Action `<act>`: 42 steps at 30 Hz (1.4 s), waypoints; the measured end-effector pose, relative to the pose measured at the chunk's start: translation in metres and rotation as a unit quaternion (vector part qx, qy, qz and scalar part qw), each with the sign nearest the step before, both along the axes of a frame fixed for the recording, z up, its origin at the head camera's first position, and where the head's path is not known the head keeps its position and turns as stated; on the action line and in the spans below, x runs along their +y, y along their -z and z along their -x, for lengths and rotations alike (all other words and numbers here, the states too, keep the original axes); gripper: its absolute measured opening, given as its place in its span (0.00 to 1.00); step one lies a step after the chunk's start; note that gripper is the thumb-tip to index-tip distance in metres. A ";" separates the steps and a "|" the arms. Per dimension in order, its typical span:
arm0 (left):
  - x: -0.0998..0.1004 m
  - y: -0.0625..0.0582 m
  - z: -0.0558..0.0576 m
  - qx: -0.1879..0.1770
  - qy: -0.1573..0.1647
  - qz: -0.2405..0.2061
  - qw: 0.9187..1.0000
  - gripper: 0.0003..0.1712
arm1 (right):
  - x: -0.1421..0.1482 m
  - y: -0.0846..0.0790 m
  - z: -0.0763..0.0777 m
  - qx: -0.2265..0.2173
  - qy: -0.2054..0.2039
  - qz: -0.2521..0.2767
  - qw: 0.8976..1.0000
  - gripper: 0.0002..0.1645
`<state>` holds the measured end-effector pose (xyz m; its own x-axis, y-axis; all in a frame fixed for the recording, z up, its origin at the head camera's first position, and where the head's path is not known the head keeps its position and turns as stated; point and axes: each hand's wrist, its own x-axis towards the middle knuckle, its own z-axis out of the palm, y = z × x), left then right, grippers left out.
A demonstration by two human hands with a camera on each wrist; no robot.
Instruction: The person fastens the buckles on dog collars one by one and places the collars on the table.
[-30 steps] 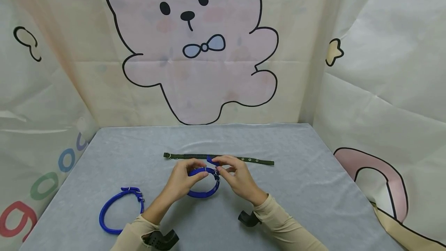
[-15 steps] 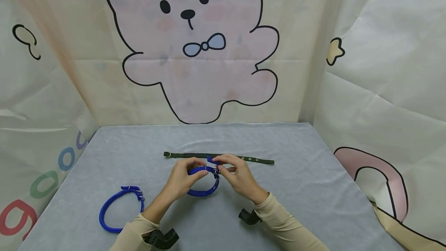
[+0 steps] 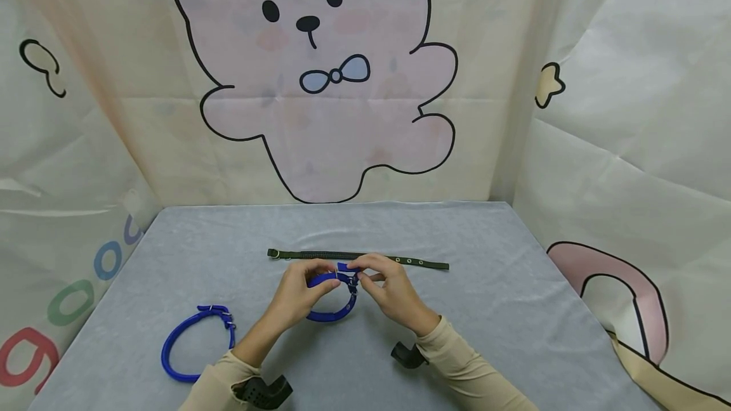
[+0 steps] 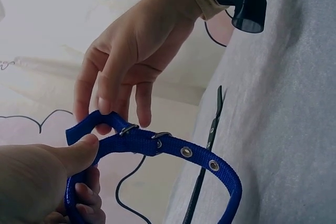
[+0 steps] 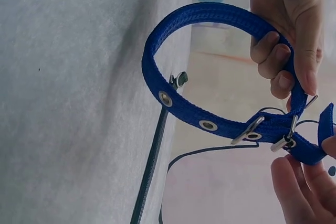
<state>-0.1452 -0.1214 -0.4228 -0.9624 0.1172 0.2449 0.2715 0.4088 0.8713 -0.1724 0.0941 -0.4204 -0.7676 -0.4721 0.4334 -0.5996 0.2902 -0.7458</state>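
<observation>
A blue webbing collar with metal eyelets [image 4: 202,157] is held up in a loop between both hands. My left hand [image 3: 298,293] grips its left side, thumb on top and fingers curled below, as the right wrist view shows. My right hand [image 3: 395,293] pinches the collar's free strap end [image 5: 326,124], which bends back beyond the metal buckle [image 5: 283,142]. Eyelets and a D-ring [image 5: 248,131] sit along the band beside the buckle. The strap's tip points toward the left hand.
A second blue collar [image 3: 169,351], buckled into a loop, lies at the left, partly behind the left forearm. Behind the hands a dark green collar [image 3: 428,264] lies stretched out flat. Printed cloth walls [image 3: 480,144] border the grey-covered table [image 3: 485,309].
The strap's free end has dropped a little and shifted left, with the collar's buckle side also slightly left. Both hands hold nearly the same place.
</observation>
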 end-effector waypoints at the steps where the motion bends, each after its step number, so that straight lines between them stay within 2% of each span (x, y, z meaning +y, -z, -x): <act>1: 0.000 0.000 0.000 0.001 0.001 0.000 1.000 0.09 | 0.000 0.000 0.000 0.003 0.001 -0.003 1.000 0.16; 6: 0.000 -0.001 0.000 0.004 0.003 0.001 1.000 0.08 | -0.001 0.001 0.001 0.024 0.006 -0.015 1.000 0.17; 16: 0.000 -0.001 -0.001 0.003 0.004 0.007 1.000 0.07 | -0.001 0.005 0.001 0.095 0.017 -0.044 0.994 0.15; 26: 0.001 -0.002 -0.002 0.004 0.007 0.010 1.000 0.07 | -0.002 0.007 0.001 0.127 0.023 -0.063 0.990 0.15; 42: 0.001 0.000 -0.001 0.012 0.017 0.012 1.000 0.06 | -0.005 0.008 0.000 0.148 0.022 -0.074 0.986 0.15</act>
<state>-0.1442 -0.1208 -0.4230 -0.9518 0.1563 0.2641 0.3060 0.4197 0.8545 -0.1720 0.0893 -0.4285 -0.6391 -0.5162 0.5702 -0.7689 0.4127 -0.4883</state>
